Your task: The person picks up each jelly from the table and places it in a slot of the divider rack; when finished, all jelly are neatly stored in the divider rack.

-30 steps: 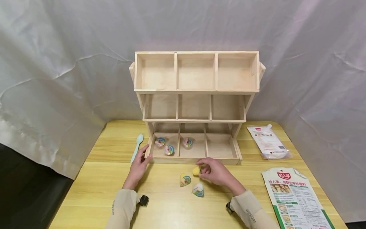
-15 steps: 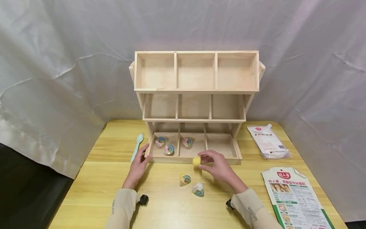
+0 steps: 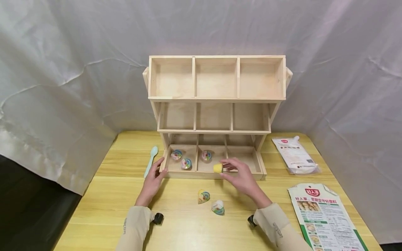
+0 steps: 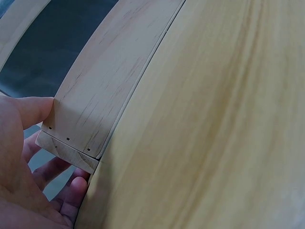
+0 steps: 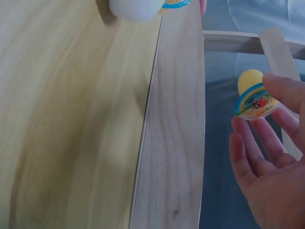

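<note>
In the head view my right hand (image 3: 242, 177) pinches a yellow jelly cup (image 3: 218, 168) between thumb and fingertips, over the front board of the lowest tier of a wooden rack (image 3: 216, 131). The right wrist view shows the cup's printed blue-edged lid (image 5: 257, 102) facing the palm side. My left hand (image 3: 153, 181) grips the rack's front left corner, its thumb (image 4: 35, 110) on the front board (image 4: 95, 86) and its fingers round the side. Two jelly cups (image 3: 186, 164) lie in the bottom left compartment, and another jelly cup (image 3: 206, 156) is in the bottom middle one.
On the table in front of the rack lie a yellow jelly cup (image 3: 203, 196) and a whitish one (image 3: 218, 207). A pale green spoon (image 3: 151, 161) is left of the rack. To the right are a white packet (image 3: 295, 156) and a printed bag (image 3: 326, 216).
My right hand has lifted the yellow jelly cup from near the table and carried it forward over the rack's front board. My left hand has stayed at the corner.
</note>
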### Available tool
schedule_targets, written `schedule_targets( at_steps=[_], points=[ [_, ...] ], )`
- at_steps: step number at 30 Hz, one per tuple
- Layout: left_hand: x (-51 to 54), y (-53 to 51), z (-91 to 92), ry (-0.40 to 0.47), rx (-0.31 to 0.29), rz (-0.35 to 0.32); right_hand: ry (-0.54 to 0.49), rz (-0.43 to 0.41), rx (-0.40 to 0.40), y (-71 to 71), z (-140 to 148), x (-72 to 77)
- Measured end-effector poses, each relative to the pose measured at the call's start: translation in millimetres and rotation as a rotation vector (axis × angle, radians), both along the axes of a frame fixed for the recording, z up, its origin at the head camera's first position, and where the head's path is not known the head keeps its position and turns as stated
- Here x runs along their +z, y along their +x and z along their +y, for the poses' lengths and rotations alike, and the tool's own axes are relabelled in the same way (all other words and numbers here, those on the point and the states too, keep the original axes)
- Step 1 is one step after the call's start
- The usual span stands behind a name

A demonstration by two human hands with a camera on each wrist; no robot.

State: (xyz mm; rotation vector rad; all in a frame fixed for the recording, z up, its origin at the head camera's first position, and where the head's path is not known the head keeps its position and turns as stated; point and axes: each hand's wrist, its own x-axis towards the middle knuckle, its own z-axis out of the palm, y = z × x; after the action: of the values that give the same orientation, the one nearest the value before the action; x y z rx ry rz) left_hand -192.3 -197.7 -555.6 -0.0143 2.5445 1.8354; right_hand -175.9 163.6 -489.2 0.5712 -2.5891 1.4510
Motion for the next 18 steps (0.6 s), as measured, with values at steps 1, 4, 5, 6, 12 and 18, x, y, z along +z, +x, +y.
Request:
schedule_targets(
  at_steps=[1, 4, 5, 6, 12, 18],
  points=[
    [0.1, 0.0, 0.0, 0.000, 0.000, -0.003, -0.005, 0.001, -0.009, -0.7, 0.0, 0.3],
    [2.2, -0.4, 0.6, 0.003, -0.001, -0.009, -0.015, 0.006, -0.031, -2.3, 0.1, 0.6],
    [3.9, -0.2, 1.0, 0.007, -0.002, -0.013, -0.012, 0.009, -0.037, -3.0, 0.3, 0.4],
    [7.2, 0.4, 1.9, 0.010, -0.003, -0.019, -0.014, 0.007, -0.042, -3.6, 0.5, 0.3],
    [35.0, 11.4, 7.3, 0.006, -0.019, -0.034, -0.015, 0.008, -0.056, -7.0, 0.7, -1.4],
    [43.8, 15.5, 9.9, -0.003, -0.016, -0.035, 0.001, 0.017, -0.079, -10.2, 0.9, -1.6]
  ],
)
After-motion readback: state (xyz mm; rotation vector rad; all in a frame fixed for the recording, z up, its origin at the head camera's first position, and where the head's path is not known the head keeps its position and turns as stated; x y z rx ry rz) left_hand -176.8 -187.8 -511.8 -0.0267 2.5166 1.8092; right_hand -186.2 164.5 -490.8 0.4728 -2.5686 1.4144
